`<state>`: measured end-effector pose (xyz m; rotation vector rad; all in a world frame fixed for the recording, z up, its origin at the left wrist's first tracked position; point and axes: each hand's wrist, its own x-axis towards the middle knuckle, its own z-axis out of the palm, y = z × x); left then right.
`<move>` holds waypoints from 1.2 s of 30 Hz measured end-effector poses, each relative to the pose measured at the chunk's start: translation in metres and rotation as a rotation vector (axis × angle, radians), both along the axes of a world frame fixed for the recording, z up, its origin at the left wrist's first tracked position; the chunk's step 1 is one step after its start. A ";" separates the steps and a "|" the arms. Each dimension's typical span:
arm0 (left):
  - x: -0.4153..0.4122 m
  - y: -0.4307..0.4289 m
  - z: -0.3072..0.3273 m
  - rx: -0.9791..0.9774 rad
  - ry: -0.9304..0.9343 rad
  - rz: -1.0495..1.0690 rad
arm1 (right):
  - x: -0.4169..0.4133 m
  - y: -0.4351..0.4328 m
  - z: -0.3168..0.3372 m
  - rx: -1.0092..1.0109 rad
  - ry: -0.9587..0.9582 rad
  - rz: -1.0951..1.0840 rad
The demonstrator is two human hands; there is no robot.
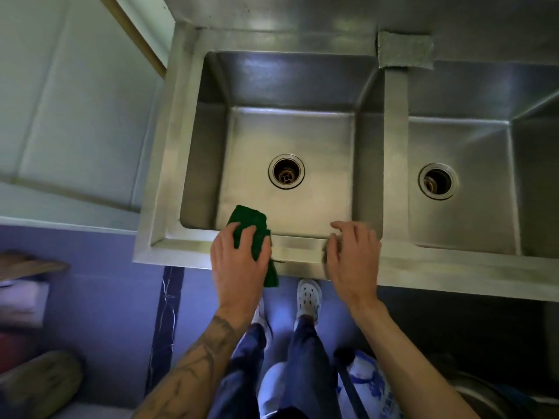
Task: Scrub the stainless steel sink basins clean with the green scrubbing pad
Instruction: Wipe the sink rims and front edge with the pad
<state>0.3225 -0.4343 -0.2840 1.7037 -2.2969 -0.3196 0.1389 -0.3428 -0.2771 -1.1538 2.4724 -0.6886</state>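
Note:
Two stainless steel basins lie below me: the left basin [290,140] with a round drain [286,171], and the right basin [462,189] with its own drain [437,181]. My left hand [239,261] grips the green scrubbing pad [252,225] over the left basin's front rim, the pad's far end reaching into the basin. My right hand [352,255] hovers over the same front rim, fingers loosely curled and holding nothing; it is slightly blurred.
A grey-green pad [404,49] lies on the back ledge above the divider between the basins. A white wall panel [75,116] stands to the left. Below the sink are my feet in white clogs [308,297], bags and bundles on a purple floor.

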 end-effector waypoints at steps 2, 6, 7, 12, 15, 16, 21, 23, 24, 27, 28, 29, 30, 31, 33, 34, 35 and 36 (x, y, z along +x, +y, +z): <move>-0.015 0.008 0.002 0.046 -0.001 0.053 | 0.006 -0.002 -0.002 0.063 0.072 0.024; -0.030 0.013 0.000 -0.043 0.023 -0.265 | 0.018 -0.013 -0.005 0.074 0.143 0.015; -0.021 0.005 0.000 -0.076 0.016 -0.329 | 0.022 -0.020 -0.005 0.072 0.156 0.018; 0.065 -0.046 -0.002 -0.154 -0.079 -0.173 | 0.061 -0.060 -0.007 0.080 0.183 0.100; 0.119 -0.075 0.001 -0.139 -0.124 -0.059 | 0.088 -0.086 -0.008 0.068 0.205 0.136; 0.128 -0.078 0.001 -0.128 -0.132 -0.040 | 0.096 -0.095 -0.009 0.076 0.208 0.148; 0.137 -0.074 -0.003 -0.107 -0.131 -0.009 | 0.125 -0.116 -0.010 0.183 0.263 0.243; 0.142 -0.086 -0.002 -0.123 -0.122 0.020 | 0.127 -0.118 -0.011 0.215 0.267 0.251; 0.141 -0.093 -0.002 -0.133 -0.120 0.048 | 0.128 -0.119 -0.012 0.220 0.260 0.244; 0.125 -0.113 -0.001 -0.153 -0.119 0.092 | 0.133 -0.127 -0.011 0.213 0.240 0.216; 0.120 -0.116 -0.001 -0.145 -0.114 0.099 | 0.135 -0.130 -0.011 0.213 0.236 0.215; 0.118 -0.115 -0.001 -0.135 -0.102 0.106 | 0.138 -0.132 -0.011 0.219 0.235 0.222; 0.121 -0.110 -0.001 -0.125 -0.087 0.115 | 0.140 -0.132 -0.012 0.231 0.235 0.235; 0.127 -0.100 -0.001 -0.110 -0.069 0.128 | 0.141 -0.131 -0.012 0.242 0.236 0.247; 0.143 -0.076 -0.003 -0.062 -0.035 0.144 | 0.142 -0.131 -0.012 0.254 0.244 0.254; 0.150 -0.067 -0.003 -0.041 -0.028 0.142 | 0.142 -0.131 -0.011 0.256 0.247 0.253; 0.154 -0.065 -0.004 -0.030 -0.026 0.136 | 0.143 -0.132 -0.011 0.258 0.252 0.252; 0.154 -0.070 -0.006 -0.029 -0.026 0.129 | 0.144 -0.133 -0.011 0.264 0.257 0.251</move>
